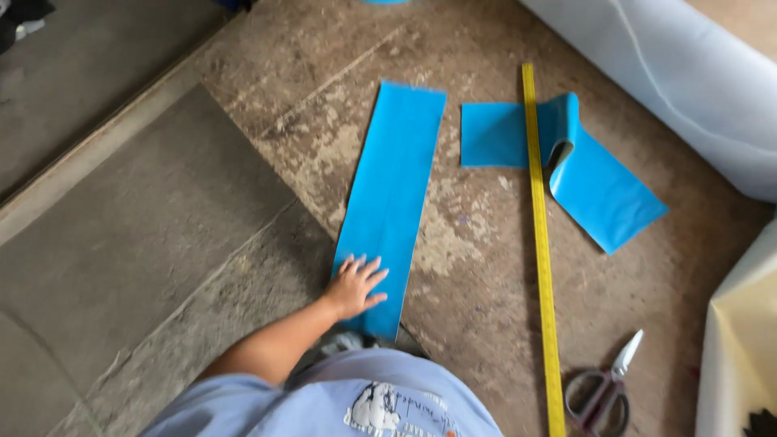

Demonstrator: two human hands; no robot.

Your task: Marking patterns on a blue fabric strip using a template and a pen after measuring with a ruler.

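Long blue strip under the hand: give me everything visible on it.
The long blue strip is a flat, narrow rectangle of smooth, slightly glossy bright blue sheet, cut with straight edges. It lies flat on the worn brown floor, running lengthwise away from the person, slightly slanted. The left hand rests palm down on its near end, fingers spread. It lies apart from the yellow ruler to its right.

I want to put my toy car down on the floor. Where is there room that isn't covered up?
The wide grey floor left of the long blue strip is bare. So is the patch between that strip and the yellow ruler, below the folded blue piece. It is crowded by the ruler's near end, where the scissors lie. The left hand presses the long strip's near end.
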